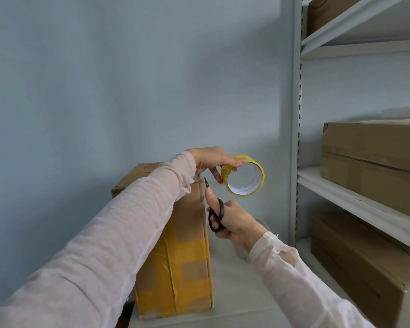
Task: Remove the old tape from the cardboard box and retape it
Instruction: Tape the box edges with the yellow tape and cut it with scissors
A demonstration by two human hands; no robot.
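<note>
Cardboard box, tall, brown and patched with yellow tape strips, stands upright on the pale grey table. Left hand reaches over its top, thumb and fingers curled round a yellow roll of packing tape held just past the box's upper right corner. Right hand grips black-handled scissors, fingers through the loops, blades pointing up, tips at a thin strand running from roll to corner. Off to the right, a grey metal shelving rack carries more brown cartons.
</note>
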